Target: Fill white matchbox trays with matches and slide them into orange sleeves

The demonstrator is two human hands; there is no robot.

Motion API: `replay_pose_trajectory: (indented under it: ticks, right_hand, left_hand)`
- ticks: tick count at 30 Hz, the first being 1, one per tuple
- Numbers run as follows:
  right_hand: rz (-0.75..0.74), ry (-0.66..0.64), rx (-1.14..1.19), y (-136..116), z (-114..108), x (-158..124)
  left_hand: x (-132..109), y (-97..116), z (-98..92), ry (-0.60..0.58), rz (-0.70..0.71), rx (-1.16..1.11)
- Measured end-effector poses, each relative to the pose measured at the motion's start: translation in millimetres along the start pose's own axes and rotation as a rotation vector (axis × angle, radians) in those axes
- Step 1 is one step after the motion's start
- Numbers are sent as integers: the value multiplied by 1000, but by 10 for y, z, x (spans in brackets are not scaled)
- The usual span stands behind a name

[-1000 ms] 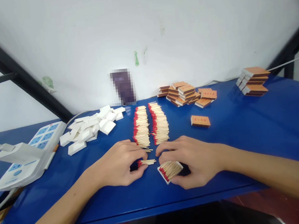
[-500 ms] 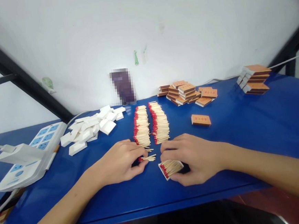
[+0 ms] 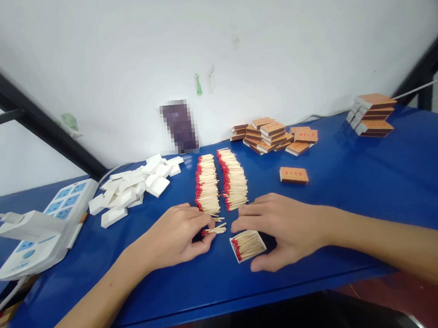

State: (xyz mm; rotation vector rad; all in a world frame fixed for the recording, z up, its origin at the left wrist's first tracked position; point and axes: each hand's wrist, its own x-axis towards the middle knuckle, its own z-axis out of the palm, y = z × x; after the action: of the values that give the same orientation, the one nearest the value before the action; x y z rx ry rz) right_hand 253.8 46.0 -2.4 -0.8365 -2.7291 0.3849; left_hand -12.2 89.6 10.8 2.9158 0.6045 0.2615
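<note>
My left hand [image 3: 182, 233] pinches a small bunch of matches [image 3: 217, 229], red heads toward the palm, just below the left row. A white matchbox tray [image 3: 262, 240] lies on the table, filled with red-headed matches [image 3: 248, 244]. Around its right side my right hand [image 3: 280, 228] is spread, thumb and fingers apart, holding nothing. Beyond the hands, two long rows of matches lie side by side, the left row [image 3: 207, 182] and the right row [image 3: 233, 178], with heads to the left.
White matchbox trays [image 3: 124, 189] are heaped at left, beside a power strip [image 3: 66, 216] with a plugged-in adapter [image 3: 30, 225]. Orange matchboxes [image 3: 272, 134] are piled near the wall; a single matchbox [image 3: 293, 175] lies nearer. Another stack [image 3: 376, 113] stands at far right.
My right hand has loosened from the filled tray, its fingers now spread around it, and the tray sits on the table. The left hand keeps its pinch on the matches.
</note>
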Motion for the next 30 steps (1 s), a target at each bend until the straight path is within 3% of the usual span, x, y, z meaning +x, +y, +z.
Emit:
replay_pose_trajectory:
  ticks: [15, 30]
  right_hand:
    - [27, -70, 5, -37, -15, 20]
    - [-4, -36, 38, -14, -17, 21]
  left_hand:
    - [-11, -17, 22, 11, -1, 12]
    - [-27, -36, 64, -24, -29, 50]
